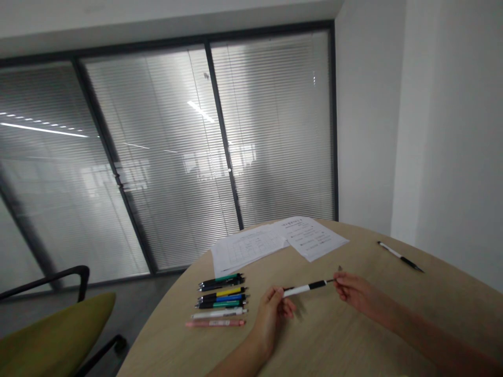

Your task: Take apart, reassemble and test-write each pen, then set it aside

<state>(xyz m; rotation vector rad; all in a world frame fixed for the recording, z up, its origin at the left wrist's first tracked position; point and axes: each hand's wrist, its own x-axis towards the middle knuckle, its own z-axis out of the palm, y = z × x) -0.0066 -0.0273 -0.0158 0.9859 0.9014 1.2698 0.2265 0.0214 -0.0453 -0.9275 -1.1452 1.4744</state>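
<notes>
We find the slim white plastic pen (306, 287) held just right of the row of coloured plastic pens (222, 302) that lies on the round pale wooden table (353, 345). It seems to be clear of the table top. Its long axis runs crosswise, left to right, with the right end a little farther from us. The left hand (275, 310) has its fingers closed on the left end, the one nearer the row. The right hand (353, 292) pinches the right end with its fingertips, farther from the row. So the pen spans the gap between the hands, and each holds one end. The barrel is white, with a black section toward the right end and a short dark bit at the left. Well right of the row a second white-and-black pen (400, 256) lies alone. Beyond the row lie printed white paper sheets (251, 246).
</notes>
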